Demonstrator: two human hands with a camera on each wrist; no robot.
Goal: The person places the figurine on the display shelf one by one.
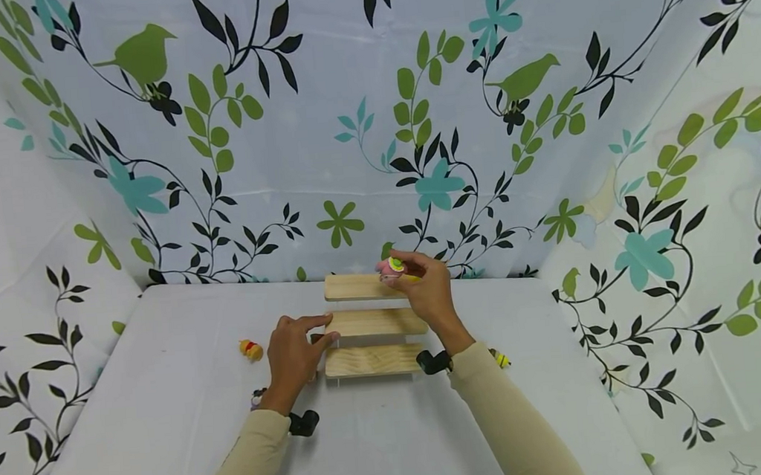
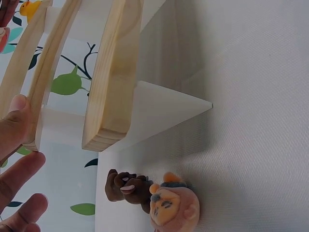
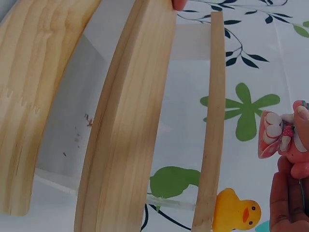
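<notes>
I steady the stepped wooden rack (image 1: 373,320) with my left hand (image 1: 293,355), fingers straight against the middle step's left end. My right hand (image 1: 424,282) pinches the pink toy (image 1: 392,268) above the top step's right end. I judge it best to lower it level, centred on the board, releasing only once seated.

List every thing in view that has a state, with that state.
Pink toy: pinched in right hand, over the top step.
Wooden steps: upright, left hand touching the middle step.
Yellow duck: upright behind the steps.
Orange figure: on the table, untouched.
</notes>
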